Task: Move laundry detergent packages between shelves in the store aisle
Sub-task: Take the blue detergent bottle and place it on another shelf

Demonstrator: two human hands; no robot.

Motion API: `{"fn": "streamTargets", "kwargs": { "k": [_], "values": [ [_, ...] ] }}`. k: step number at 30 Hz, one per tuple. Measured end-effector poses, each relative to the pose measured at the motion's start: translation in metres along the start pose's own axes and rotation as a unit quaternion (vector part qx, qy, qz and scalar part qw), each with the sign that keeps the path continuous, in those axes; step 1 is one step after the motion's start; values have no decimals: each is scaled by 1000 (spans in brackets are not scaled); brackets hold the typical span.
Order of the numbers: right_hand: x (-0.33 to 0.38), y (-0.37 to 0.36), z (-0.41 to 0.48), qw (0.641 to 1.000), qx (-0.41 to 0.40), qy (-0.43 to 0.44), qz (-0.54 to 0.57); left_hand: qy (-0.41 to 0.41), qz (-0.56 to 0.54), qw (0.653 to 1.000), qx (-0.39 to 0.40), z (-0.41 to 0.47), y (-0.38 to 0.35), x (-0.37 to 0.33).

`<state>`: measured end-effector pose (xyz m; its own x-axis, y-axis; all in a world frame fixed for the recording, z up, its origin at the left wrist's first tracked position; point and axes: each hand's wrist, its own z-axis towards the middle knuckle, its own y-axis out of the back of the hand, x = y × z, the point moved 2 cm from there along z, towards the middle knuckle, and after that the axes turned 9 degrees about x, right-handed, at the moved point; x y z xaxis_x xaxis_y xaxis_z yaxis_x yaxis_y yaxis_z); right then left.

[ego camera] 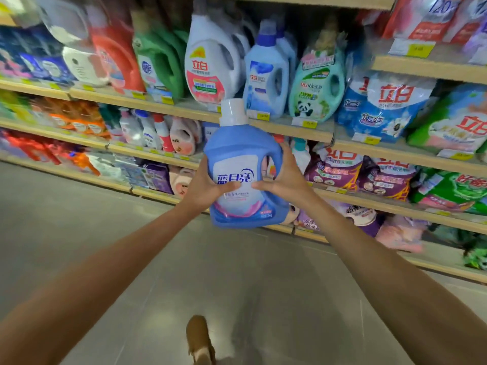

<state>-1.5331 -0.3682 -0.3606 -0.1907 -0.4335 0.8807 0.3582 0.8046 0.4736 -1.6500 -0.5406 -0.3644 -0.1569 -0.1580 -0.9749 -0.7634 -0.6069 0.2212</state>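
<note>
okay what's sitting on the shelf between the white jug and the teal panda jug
In the head view, light blue detergent bottles stand between the white jug and the teal panda jug.

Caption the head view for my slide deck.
Both hands hold a blue bottle before stocked shelves.

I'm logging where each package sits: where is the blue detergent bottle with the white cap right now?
In the head view, the blue detergent bottle is off the shelves at centre frame, held upright between the left hand and right hand.
</note>
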Motion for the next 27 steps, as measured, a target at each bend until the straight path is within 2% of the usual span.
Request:
{"fn": "streamTargets", "kwargs": {
  "k": [11, 22, 27],
  "values": [
    [-25, -129, 147, 995, 9, -96, 34, 106, 40, 993, 41, 99, 143, 100],
    [-97, -183, 252, 981, 32, -183, 52, 182, 10, 980, 83, 202, 184, 201],
    [-148, -204, 301, 981, 10, -188, 42, 180, -2, 978, 103, 256, 191, 260]
  ]
}}
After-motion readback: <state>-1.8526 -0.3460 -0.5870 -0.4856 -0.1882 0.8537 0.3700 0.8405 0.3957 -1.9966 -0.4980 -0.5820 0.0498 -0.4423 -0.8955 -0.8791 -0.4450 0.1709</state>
